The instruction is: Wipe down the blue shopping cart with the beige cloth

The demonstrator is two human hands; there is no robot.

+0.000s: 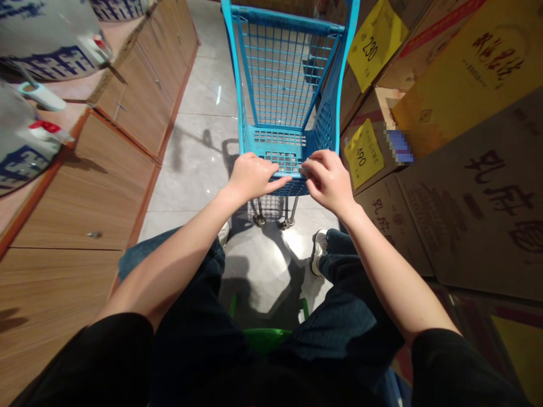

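In the head view, a blue plastic shopping cart (292,22) with mesh sides stands in front of me on small metal-legged wheels. My left hand (254,176) lies on its near rim, fingers bent over the edge and thumb stretched along it. On the same rim, to the right, my right hand (326,178) has its fingers curled over the edge. A short gap separates the two hands. The undersides of the fingers are hidden from above.
Wooden cabinets (123,186) line the left side, with large white packages (46,39) on top. Stacked cardboard boxes (475,209) with yellow price signs (363,152) rise at the right. Grey floor tiles (203,133) lie between. Part of a green seat (267,338) shows beneath me.
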